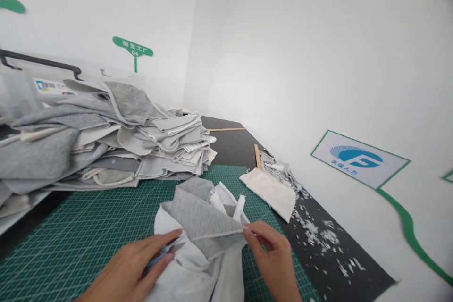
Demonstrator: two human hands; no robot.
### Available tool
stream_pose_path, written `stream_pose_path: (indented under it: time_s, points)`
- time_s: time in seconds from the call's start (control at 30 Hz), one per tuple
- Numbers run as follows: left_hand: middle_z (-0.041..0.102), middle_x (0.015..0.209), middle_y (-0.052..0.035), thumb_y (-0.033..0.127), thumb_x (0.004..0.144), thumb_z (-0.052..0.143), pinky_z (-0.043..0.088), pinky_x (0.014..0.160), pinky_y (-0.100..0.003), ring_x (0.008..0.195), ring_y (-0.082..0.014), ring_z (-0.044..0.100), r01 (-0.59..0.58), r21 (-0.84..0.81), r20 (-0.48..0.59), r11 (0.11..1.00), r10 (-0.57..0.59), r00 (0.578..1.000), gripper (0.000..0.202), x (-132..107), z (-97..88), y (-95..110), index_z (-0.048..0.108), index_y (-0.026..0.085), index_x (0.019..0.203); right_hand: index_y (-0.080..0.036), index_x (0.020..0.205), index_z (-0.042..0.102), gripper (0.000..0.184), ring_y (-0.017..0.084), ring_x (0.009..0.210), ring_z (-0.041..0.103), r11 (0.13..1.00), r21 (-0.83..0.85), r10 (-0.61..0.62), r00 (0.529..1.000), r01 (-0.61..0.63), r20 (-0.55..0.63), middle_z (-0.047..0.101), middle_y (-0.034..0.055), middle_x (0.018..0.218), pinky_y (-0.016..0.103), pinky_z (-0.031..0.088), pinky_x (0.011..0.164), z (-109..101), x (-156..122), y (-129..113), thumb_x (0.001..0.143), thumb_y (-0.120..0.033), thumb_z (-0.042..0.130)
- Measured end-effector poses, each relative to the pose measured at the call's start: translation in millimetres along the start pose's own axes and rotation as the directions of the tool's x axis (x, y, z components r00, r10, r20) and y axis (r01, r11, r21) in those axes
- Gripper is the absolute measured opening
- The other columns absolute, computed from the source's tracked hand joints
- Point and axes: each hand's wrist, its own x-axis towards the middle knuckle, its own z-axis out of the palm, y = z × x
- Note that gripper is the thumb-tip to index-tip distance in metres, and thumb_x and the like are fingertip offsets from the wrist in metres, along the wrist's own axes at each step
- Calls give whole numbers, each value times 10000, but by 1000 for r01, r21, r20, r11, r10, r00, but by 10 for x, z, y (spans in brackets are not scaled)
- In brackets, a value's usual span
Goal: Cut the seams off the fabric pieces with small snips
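A grey and white fabric piece (201, 226) lies crumpled on the green cutting mat (88, 226) in front of me. My left hand (141, 264) rests on its left side, fingers closed around a small blue tool (160, 258) that I cannot make out fully. My right hand (272, 255) pinches the fabric's grey folded edge at its right end.
A tall stack of grey and cream fabric pieces (106, 146) fills the left back of the table, with a clear plastic bin (38, 80) behind it. A cream fabric piece (271, 191), wooden strips (257, 155) and scattered white scraps (318, 236) lie along the right wall.
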Motion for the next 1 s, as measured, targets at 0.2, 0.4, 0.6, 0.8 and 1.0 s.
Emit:
stream_pose_path:
  time_s: [0.2, 0.4, 0.6, 0.8, 1.0]
  points:
    - [638, 1279, 51, 366, 961, 462, 529, 953, -273, 1095, -167, 655, 47, -108, 57, 993, -41, 998, 444, 10, -28, 59, 410, 396, 1401, -181, 849, 724, 166, 178, 766, 658, 983, -117, -140, 989, 144, 37, 708, 70, 836, 239, 530, 648, -14, 216, -176, 896, -264, 589]
    - [646, 1257, 13, 407, 984, 386, 525, 952, -342, 1085, -193, 651, 102, -133, 108, 986, -88, 990, 421, 23, -77, 111, 401, 394, 1405, -177, 848, 743, 223, 207, 715, 698, 976, -206, -75, 997, 72, -5, 740, 93, 852, 275, 589, 633, -196, 292, -75, 867, -363, 621]
    - [693, 1106, -41, 417, 985, 363, 534, 839, -368, 935, -228, 687, 117, -95, 96, 989, -108, 990, 401, 47, -96, 113, 489, 370, 1363, -155, 1029, 706, 343, 232, 825, 743, 994, -30, 101, 978, -108, -185, 760, 119, 945, 310, 618, 819, -447, 169, 72, 845, -438, 642]
    - [706, 1084, -33, 434, 978, 379, 512, 833, -356, 938, -227, 678, 155, -112, 90, 982, -145, 985, 401, 76, -174, 70, 522, 349, 1342, -168, 1160, 676, 419, 273, 1044, 692, 985, -39, 165, 980, -170, -113, 706, 138, 1159, 332, 591, 889, -274, -129, 140, 823, -418, 675]
    - [681, 1195, -10, 441, 976, 384, 486, 906, -337, 1053, -205, 649, 174, -100, 90, 980, -165, 982, 410, 69, -222, 85, 503, 337, 1355, -149, 1278, 609, 495, 273, 1033, 688, 994, -62, 94, 995, -92, 31, 656, 150, 1249, 354, 618, 805, 168, -56, -51, 824, -335, 669]
